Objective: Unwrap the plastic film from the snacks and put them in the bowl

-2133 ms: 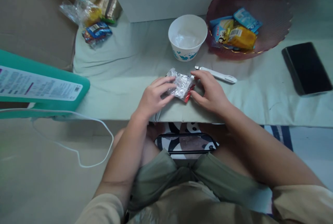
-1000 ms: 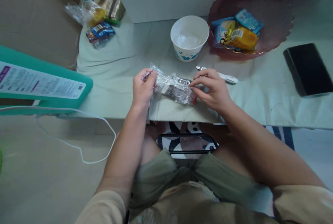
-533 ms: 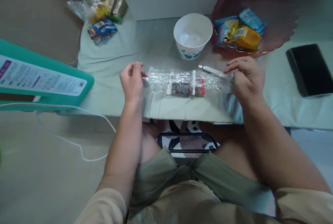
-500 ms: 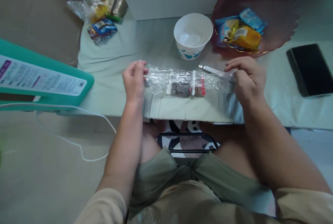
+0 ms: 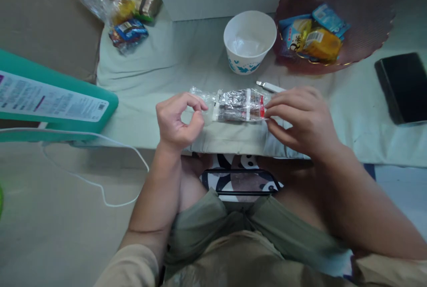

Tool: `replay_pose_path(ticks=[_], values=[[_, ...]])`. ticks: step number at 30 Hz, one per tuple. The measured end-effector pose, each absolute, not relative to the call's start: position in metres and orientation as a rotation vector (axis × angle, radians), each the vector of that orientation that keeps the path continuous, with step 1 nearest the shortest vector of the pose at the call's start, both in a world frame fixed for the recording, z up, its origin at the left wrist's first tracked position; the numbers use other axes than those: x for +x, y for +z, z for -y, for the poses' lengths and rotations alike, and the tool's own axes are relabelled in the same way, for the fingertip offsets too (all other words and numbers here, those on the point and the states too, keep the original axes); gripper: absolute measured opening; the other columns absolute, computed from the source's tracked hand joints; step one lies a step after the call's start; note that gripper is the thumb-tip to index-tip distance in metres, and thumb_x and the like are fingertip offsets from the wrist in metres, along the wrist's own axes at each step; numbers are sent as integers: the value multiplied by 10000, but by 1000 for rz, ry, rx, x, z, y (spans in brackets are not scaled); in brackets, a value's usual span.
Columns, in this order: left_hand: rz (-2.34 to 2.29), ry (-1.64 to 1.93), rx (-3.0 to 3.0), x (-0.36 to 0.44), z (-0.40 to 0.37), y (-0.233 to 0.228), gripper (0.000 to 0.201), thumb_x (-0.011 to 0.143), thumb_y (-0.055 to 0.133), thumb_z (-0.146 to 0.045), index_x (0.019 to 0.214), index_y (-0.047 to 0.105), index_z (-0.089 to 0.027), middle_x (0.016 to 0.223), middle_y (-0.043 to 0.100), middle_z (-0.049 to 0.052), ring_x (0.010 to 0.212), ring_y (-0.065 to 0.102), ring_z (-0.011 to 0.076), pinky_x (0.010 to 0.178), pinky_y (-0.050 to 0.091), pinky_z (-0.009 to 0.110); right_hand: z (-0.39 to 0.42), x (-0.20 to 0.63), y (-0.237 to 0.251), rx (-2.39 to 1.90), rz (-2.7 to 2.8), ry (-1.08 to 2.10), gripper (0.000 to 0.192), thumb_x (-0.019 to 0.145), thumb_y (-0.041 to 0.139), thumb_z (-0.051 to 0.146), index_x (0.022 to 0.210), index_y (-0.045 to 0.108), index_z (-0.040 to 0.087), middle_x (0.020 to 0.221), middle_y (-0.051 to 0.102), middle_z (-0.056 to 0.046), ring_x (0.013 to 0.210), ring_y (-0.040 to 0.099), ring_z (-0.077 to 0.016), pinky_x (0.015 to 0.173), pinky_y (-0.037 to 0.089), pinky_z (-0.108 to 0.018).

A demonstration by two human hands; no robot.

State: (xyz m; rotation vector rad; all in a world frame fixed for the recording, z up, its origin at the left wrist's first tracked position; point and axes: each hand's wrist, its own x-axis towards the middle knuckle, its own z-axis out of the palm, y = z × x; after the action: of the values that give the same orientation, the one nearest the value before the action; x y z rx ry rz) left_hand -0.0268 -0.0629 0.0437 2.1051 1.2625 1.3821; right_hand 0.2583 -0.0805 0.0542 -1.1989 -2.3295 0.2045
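Note:
Small dark snack packets [image 5: 233, 105] with white bands and a red end lie together on the cloth, with clear plastic film [image 5: 205, 95] around them. My left hand [image 5: 180, 120] is at the film's left end, its thumb and index finger curled into a near-closed ring against it. The fingertips of my right hand [image 5: 302, 120] are pinched on the film by the red end; part of the film is hidden under them. Just behind that hand lies a slim white-and-silver tool [image 5: 269, 86], its far part covered.
A white paper bowl [image 5: 249, 40] with blue leaves stands behind the packets. Wrapped snacks [image 5: 312, 38] sit in a reddish scalloped dish [image 5: 373, 20]. A black phone-like device [image 5: 403, 87] lies right; more snack packs [image 5: 130, 31], a green box [image 5: 60, 87] and a white cable [image 5: 133, 147] are left.
Both hands have moved inward toward the packets. The film, stretched out wide on both sides before, is now drawn in close around them.

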Motion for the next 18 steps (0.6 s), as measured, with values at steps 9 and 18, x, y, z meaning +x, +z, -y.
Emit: replay_pose_path(ticks=[9, 18], values=[[-1098, 91, 1606, -31, 63, 66, 173, 796, 580, -282, 644, 603, -203, 470, 612, -25, 441, 563, 118, 460, 375, 227, 89, 250, 62, -1490, 2823, 1081, 417, 983, 393, 402, 1041, 777, 250, 807, 761, -75, 700, 633, -204, 635, 329, -320], [-1989, 789, 1574, -51, 47, 37, 540, 901, 650, -501, 473, 469, -227, 429, 403, -15, 489, 363, 142, 517, 233, 305, 84, 249, 48, -1938, 2304, 588, 471, 922, 485, 445, 1262, 696, 196, 685, 735, -74, 617, 624, -262, 602, 403, -370]])
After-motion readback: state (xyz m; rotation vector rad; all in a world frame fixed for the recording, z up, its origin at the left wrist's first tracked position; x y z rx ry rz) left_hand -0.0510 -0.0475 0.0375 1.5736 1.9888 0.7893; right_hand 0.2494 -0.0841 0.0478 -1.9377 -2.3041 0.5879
